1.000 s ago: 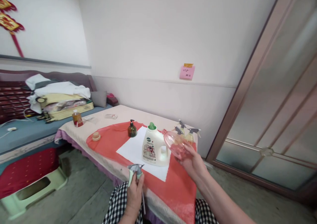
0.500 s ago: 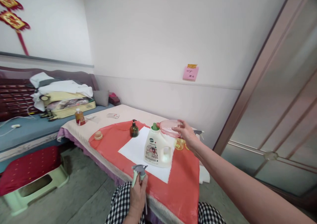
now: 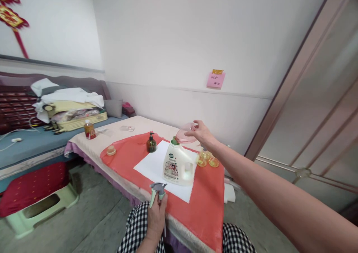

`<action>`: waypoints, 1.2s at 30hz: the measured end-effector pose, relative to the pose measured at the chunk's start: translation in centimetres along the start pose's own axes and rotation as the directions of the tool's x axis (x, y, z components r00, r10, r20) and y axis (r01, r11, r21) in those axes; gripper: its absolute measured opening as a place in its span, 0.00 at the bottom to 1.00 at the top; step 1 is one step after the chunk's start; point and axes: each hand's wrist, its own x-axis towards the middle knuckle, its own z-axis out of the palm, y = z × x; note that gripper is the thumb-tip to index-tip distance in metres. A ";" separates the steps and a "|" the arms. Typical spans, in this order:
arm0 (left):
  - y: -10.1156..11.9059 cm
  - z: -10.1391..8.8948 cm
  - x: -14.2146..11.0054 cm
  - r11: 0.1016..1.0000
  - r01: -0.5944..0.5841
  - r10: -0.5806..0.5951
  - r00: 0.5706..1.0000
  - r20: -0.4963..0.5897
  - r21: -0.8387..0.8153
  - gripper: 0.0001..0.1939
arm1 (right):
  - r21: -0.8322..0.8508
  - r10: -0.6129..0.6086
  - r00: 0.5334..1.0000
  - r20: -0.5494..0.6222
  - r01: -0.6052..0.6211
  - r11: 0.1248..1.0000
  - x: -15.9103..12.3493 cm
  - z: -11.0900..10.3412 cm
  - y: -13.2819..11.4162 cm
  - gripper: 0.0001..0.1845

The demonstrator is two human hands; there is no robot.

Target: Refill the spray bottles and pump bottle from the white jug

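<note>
Remote feed, head cam: my R hand grips the base end of a translucent pink bottle, rounded & tipped well over, its neck at the green piece in the mouth of a white jug – can't tell if neck & piece touch. Jug: upright, floral label, side handle, on a white sheet over red plastic on the table.

R arm reaches in long from lower rt., fingers bent round the bottle, palm side toward it. L hand sits low at the near edge, fingers closed on a gray-&-pale-green spray head, nozzle end up, thin tube hanging below.

Count: 1 pink bottle, 1 jug, 1 spray head in hand, 1 dark pump bottle left of the jug, 1 amber bottle farther left, 1 tape roll; yellow bottles rt. of the jug, min. 2 – partly hidden by my R arm, so exact no. unclear.
</note>
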 end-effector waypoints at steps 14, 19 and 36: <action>-0.4 0.1 0.2 1.000 -0.012 0.012 1.000 0.025 -0.027 0.31 | -0.177 -0.072 0.996 0.050 0.080 0.981 1.3 0.2 -2.6 0.41; -1.1 0.3 0.4 0.999 -0.029 0.029 1.000 0.009 0.016 0.33 | -0.263 -0.095 0.990 0.103 0.119 0.957 1.5 0.6 -2.5 0.43; -1.1 0.4 0.5 0.999 -0.010 0.009 0.999 0.030 0.043 0.32 | -0.390 -0.095 0.978 0.183 0.161 0.907 2.8 1.5 -4.0 0.25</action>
